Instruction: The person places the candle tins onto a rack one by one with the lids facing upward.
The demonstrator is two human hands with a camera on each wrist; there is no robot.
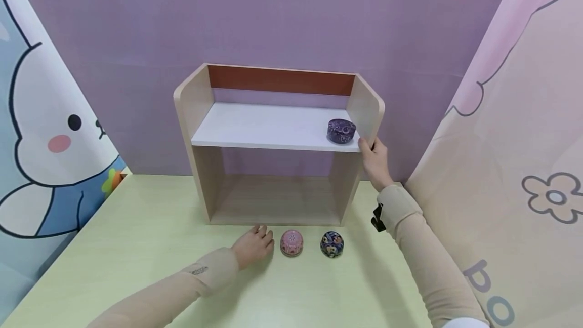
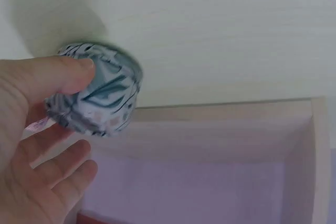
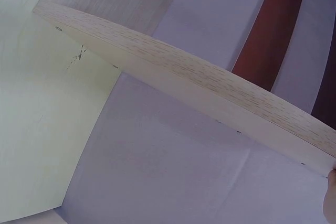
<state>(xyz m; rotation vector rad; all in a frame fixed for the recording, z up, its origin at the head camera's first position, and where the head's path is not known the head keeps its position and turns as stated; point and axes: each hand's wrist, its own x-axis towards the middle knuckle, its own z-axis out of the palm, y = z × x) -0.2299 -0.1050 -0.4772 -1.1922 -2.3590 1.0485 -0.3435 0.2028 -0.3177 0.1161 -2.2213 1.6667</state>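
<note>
My left hand (image 1: 252, 246) is low over the table in front of the shelf unit. In the left wrist view it pinches a small round tin (image 2: 105, 90), white with teal leaves, between thumb and fingers; the head view hides this tin behind the hand. My right hand (image 1: 377, 163) grips the front edge of the unit's right side panel (image 1: 371, 108), at the height of the white shelf board (image 1: 268, 123). To the right of my left hand stand a pink patterned tin (image 1: 291, 243) and a dark blue patterned tin (image 1: 332, 244).
A purple patterned tin (image 1: 341, 131) sits at the right end of the white board. The unit's lower compartment has a wood-grain floor (image 1: 278, 201). Behind stands a purple backdrop (image 1: 282, 19), with printed panels (image 1: 514, 151) at the sides of the pale green table (image 1: 150, 247).
</note>
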